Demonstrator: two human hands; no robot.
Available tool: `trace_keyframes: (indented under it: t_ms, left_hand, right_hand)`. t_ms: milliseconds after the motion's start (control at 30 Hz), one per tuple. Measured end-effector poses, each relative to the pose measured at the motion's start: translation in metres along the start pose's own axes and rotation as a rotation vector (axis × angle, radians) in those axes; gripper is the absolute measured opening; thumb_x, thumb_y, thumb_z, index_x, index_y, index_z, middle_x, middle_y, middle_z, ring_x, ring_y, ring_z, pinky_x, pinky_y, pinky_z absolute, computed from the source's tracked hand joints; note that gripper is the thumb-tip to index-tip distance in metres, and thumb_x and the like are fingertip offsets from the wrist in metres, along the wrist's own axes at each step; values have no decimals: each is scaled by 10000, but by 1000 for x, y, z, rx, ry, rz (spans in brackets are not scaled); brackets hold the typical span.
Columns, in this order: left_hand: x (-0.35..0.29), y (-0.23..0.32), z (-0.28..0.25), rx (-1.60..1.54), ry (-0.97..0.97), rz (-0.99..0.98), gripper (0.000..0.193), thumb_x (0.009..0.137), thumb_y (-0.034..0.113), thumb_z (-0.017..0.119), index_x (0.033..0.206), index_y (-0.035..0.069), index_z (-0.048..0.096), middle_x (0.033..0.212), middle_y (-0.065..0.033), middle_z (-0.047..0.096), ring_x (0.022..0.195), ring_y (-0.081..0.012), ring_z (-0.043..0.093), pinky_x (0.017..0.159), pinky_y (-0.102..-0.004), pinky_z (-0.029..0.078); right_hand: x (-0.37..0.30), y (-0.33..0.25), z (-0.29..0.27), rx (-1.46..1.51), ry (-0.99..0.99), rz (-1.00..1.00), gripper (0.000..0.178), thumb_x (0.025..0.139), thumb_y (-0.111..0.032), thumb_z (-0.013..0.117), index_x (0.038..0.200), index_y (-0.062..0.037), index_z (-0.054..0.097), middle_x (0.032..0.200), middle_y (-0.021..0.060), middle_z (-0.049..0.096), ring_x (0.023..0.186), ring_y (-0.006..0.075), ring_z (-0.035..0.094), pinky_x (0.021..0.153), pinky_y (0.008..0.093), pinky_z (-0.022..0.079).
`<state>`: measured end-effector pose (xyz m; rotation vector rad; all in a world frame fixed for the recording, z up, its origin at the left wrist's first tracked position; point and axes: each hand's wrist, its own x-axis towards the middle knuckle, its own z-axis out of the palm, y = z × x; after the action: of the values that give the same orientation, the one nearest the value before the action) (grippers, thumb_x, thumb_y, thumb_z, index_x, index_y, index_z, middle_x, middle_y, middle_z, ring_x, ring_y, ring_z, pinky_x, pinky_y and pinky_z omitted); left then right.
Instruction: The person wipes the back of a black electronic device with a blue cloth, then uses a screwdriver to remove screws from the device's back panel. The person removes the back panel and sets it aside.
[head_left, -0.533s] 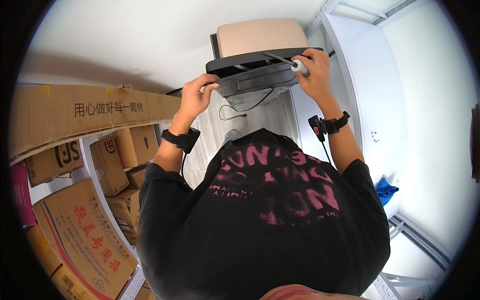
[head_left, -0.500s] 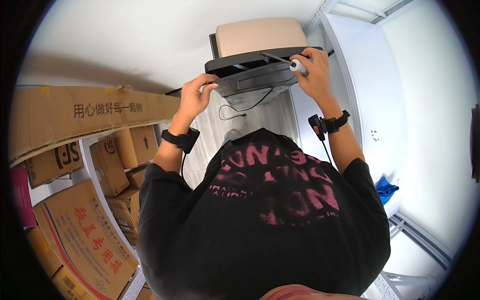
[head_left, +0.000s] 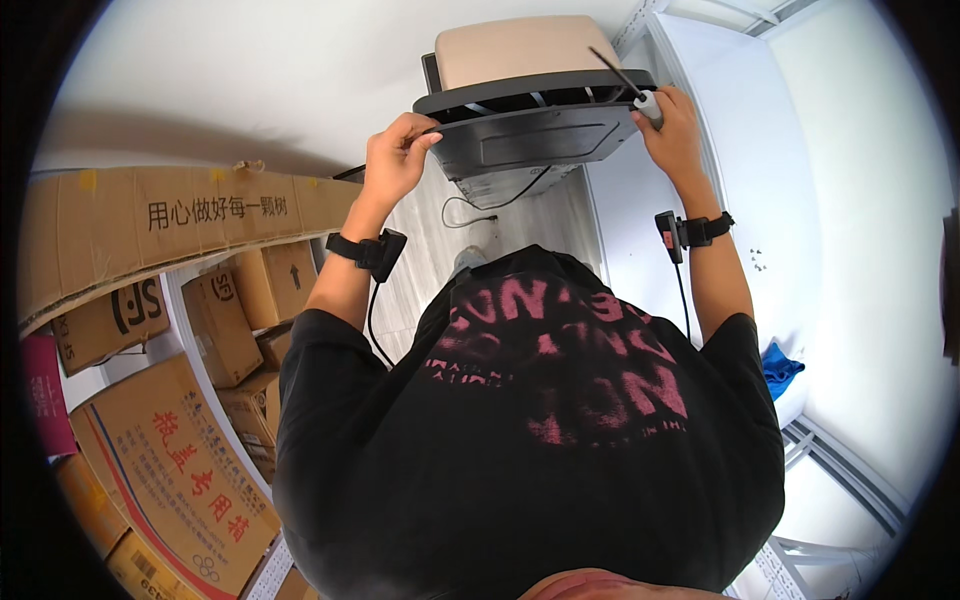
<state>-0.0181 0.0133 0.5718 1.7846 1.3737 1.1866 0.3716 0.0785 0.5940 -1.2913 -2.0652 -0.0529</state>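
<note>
In front of me stands an appliance with a beige top (head_left: 520,50) and a black rim (head_left: 530,92). A dark metal panel (head_left: 540,138) leans out from below the rim, with a gap into the appliance's dark inside showing along its upper edge. My left hand (head_left: 400,155) is closed, pinching the panel's left corner between thumb and fingers. Closed around a screwdriver (head_left: 648,104) with a grey-white handle, my right hand (head_left: 672,135) also touches the panel's right corner. The screwdriver's shaft points up and left across the rim.
A black cable (head_left: 460,205) trails onto the floor below the appliance. To the right, a white shelf (head_left: 740,180) carries several small dark pieces (head_left: 758,260) that look like screws, and a blue cloth (head_left: 780,372). Cardboard boxes (head_left: 170,480) fill a rack at left.
The panel's upper edge has come away from the rim, widening the gap. My right hand has moved right, and the screwdriver's shaft now points more steeply upward. My left hand has risen slightly.
</note>
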Motion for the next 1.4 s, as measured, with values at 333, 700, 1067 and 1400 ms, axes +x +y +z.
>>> trace_keyframes:
  t_ms: [333,700,1067,1400]
  left_hand:
    - [-15,-3,6,93,31,-32,178,842,109,670,985,20,612,725,-102,650,633,-127,599,619,-249,485]
    - [-16,-9,5,92,79,-45,181,859,131,653,992,12,620,721,-68,653,636,-77,554,600,-226,457]
    - [-21,-10,2,97,86,-19,174,840,121,675,966,8,634,728,-83,664,635,-90,583,600,-235,471]
    - [-29,-11,6,112,67,-34,161,811,123,709,906,6,651,669,-69,639,582,-71,539,562,-218,452]
  right_hand:
    - [-26,7,17,446,29,438,241,764,-137,731,935,-36,595,710,46,599,660,152,542,638,303,441]
    - [-58,-28,4,470,148,471,205,774,-91,725,896,-31,572,694,3,559,632,95,486,599,257,419]
    - [-68,-54,-9,370,181,511,175,782,-98,715,874,-42,576,672,12,560,623,98,494,602,251,415]
    - [-81,-38,-2,352,177,555,241,771,-169,746,919,-53,596,741,16,607,676,104,546,646,256,444]
